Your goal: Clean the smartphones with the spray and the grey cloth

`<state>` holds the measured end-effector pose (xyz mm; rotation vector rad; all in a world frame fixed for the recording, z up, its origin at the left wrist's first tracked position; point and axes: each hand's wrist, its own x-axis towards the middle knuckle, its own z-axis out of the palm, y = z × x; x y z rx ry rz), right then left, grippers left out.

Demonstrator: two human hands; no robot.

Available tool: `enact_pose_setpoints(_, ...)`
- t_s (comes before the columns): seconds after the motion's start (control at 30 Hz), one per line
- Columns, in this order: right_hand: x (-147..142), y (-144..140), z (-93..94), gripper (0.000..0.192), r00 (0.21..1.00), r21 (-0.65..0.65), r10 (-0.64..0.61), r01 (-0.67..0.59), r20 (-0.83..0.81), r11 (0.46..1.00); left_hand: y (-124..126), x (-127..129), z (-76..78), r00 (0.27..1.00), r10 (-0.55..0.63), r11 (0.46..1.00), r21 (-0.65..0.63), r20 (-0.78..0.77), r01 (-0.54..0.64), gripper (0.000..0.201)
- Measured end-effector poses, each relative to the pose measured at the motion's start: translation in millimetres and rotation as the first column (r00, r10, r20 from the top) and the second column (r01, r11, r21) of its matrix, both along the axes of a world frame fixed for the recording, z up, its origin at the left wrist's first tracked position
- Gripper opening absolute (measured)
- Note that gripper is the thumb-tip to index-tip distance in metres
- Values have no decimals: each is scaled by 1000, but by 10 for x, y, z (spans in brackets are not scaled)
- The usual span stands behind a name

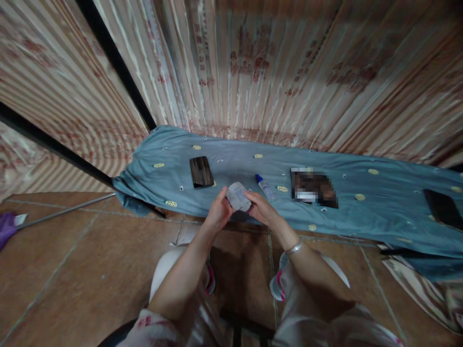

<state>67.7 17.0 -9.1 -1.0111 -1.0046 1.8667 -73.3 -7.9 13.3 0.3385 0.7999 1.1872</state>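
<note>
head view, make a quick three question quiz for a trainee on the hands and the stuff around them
1. True or false: the bottle on the blue cloth has a red cap.
2. Left grip and right grip together hold: a) a purple cloth; b) a pale item; c) a dark slab.
3. Fill in: the silvery bangle is on the ____ wrist.

Key: 1. False, the cap is blue; 2. b; 3. right.
</note>
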Motion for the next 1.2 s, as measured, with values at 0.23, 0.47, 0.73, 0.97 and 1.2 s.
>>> enact_pose_setpoints(0.23, -24, 1, -75, 28, 989, -85, -110, 102, -99, 991, 30, -153, -139, 908, 137, 981, 182, -395, -69, 33)
enact_pose_setpoints(0.47, 83, 57, 29, 21, 977, -104, -171, 159, -125, 982, 233, -635, -288, 381, 539, 841, 463, -751, -278, 66)
enact_pose_setpoints(0.73, 187, 32, 94, 22, 974, -86, -163, 151, -159, 985, 635, -781, -348, 81, 330, 939, 318, -940, -132, 107)
enact_pose_setpoints(0.97, 275, 31, 176, 26, 960, -118, -199, 179, -195, 977, 805, -796, -327, -107, 249, 966, 254, -963, -37, 109)
enact_pose_setpoints(1.2, 296, 13, 180, 20, 963, -119, -206, 187, -172, 975, 821, -918, -246, 207, 333, 939, 305, -920, -157, 97)
